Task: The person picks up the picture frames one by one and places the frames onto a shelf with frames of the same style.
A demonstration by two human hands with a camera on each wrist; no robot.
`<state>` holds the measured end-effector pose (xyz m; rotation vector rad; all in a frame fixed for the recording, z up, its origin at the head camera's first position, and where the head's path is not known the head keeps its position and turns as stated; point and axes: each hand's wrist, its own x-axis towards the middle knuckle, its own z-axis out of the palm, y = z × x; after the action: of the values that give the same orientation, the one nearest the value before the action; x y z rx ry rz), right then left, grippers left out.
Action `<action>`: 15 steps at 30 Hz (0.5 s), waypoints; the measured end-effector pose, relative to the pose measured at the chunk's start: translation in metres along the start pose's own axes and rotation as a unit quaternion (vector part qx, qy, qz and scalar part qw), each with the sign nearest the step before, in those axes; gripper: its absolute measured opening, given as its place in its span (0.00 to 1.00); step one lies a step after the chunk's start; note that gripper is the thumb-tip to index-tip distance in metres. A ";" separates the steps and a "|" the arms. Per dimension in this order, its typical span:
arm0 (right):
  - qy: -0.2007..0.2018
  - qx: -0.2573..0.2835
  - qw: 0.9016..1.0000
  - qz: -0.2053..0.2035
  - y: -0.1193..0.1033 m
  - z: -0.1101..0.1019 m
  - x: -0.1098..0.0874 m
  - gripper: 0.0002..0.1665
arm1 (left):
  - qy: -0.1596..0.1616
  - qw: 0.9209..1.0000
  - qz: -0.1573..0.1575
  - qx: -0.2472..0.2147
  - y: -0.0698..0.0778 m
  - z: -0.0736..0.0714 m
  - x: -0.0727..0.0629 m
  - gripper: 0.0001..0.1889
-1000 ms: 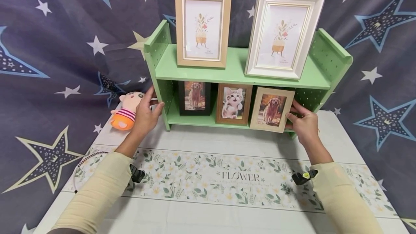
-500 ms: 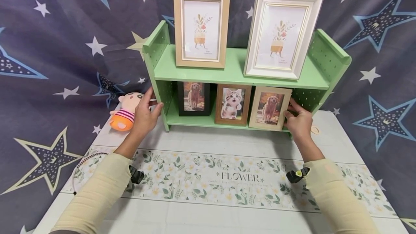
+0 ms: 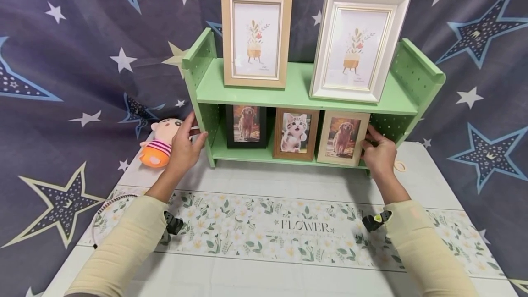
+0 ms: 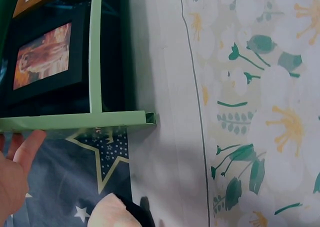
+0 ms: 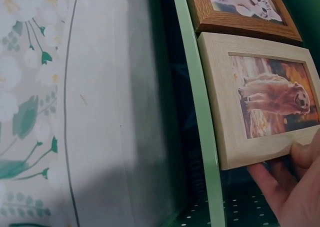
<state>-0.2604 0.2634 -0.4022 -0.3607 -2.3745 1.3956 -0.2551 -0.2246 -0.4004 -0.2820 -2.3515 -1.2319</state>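
Note:
My right hand (image 3: pixel 380 154) pinches the right edge of a light wood photo frame (image 5: pixel 215 102) with a golden dog picture; the frame stands on the lower board of a green shelf (image 3: pixel 264 154). The thumb is on its front and the fingers are behind the edge. My left hand (image 3: pixel 185 146) touches the outer side of the shelf's left panel with straight fingertips. To the left of the light frame are a brown wood frame (image 3: pixel 277 134) with a kitten picture and a black frame (image 3: pixel 246 145) with a dog picture.
On the top board stand a tan frame (image 3: pixel 228 40) and a white frame (image 3: pixel 320 49), both with plant pictures. A plush toy (image 3: pixel 158 145) sits left of the shelf. A small pale ring (image 3: pixel 400 166) lies to the right. Star-patterned cloth (image 3: pixel 95 26) hangs behind.
The light wood frame has slid slightly left and back onto the lower board, with my right hand moving along on its edge. My left hand stays at the shelf's side.

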 end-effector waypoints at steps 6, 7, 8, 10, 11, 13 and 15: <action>0.008 -0.002 1.000 -0.001 0.000 -0.001 0.001 0.33 | 0.000 1.000 0.002 -0.006 -0.001 0.001 0.000 0.37; 0.009 -0.002 1.000 -0.002 0.000 -0.001 0.001 0.33 | 0.000 1.000 0.002 -0.007 -0.001 0.001 0.000 0.37; 0.013 -0.008 1.000 -0.004 0.000 -0.001 0.001 0.32 | -0.001 1.000 0.002 -0.008 -0.001 0.001 0.000 0.37; 0.020 -0.028 0.999 -0.011 -0.001 -0.001 0.000 0.32 | -0.004 1.000 0.000 -0.014 -0.001 0.000 0.000 0.37; 0.025 -0.039 0.999 -0.017 -0.002 -0.001 0.000 0.31 | -0.006 1.000 -0.003 -0.015 0.000 0.000 0.000 0.37; 0.029 -0.061 0.997 -0.026 -0.003 -0.002 -0.003 0.31 | -0.006 1.000 -0.008 -0.018 0.002 -0.002 -0.001 0.37; 0.027 -0.079 0.996 -0.034 -0.005 -0.003 -0.006 0.32 | -0.002 1.000 -0.020 -0.015 0.007 -0.005 -0.005 0.37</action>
<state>-0.2534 0.2611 -0.3977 -0.3514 -2.4352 1.1579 -0.2472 -0.2247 -0.3956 -0.2482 -2.3555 -1.2872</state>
